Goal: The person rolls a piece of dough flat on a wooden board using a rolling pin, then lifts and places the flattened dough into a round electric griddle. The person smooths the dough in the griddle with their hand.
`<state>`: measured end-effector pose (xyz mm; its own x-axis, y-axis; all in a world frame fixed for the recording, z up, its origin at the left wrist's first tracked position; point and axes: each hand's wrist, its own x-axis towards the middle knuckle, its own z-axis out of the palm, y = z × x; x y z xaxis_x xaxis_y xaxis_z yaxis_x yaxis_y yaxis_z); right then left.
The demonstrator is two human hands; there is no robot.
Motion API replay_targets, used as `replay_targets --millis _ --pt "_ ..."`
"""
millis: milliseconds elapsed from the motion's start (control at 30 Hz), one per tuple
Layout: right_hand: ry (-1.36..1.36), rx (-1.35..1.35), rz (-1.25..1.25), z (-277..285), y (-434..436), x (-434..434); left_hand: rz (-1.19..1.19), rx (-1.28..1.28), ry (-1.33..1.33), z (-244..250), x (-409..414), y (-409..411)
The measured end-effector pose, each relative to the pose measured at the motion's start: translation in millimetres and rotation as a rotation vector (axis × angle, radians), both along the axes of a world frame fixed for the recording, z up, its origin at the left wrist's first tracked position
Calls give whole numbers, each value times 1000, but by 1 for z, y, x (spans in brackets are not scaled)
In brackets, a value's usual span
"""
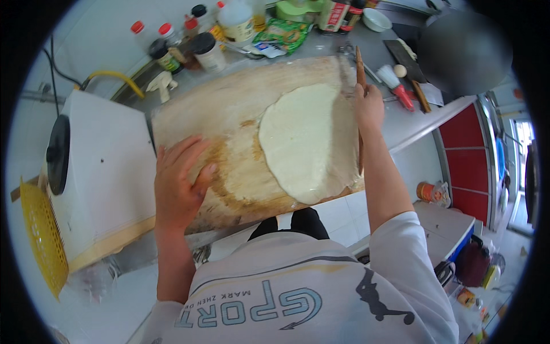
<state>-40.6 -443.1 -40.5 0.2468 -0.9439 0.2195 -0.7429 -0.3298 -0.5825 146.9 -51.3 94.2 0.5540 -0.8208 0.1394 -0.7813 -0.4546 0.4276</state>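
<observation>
A pale sheet of rolled dough (300,137) lies flat on the right half of a wooden board (206,103) dusted with flour. My right hand (370,105) grips a long wooden rolling pin (360,64) by its middle. The pin points away from me along the board's right edge, beside the dough. Over the left part of the board, my left hand (178,180) has its fingers spread and holds nothing. Whether it touches the wood I cannot tell. Brown damp-looking patches mark the board between that hand and the dough.
Bottles and jars (208,51) line the back, near a green packet (283,34) and a white bowl (377,19). A cleaver (404,60) and a red-handled brush (397,86) lie to the right. A white box-shaped appliance (111,167) borders the board's left side.
</observation>
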Motion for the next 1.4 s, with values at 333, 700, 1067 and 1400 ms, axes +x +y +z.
replay_targets --millis 333,700,1067,1400 --pt "121 27 173 -14 61 67 -83 33 13 1 -4 -12" --pt "326 -26 69 -29 47 57 -117 90 -3 -4 -7 -39" --pt "92 22 41 1 39 21 -120 33 -6 4 -2 -42" --pt "170 -8 461 58 23 -89 -108 25 34 -4 -10 -40"
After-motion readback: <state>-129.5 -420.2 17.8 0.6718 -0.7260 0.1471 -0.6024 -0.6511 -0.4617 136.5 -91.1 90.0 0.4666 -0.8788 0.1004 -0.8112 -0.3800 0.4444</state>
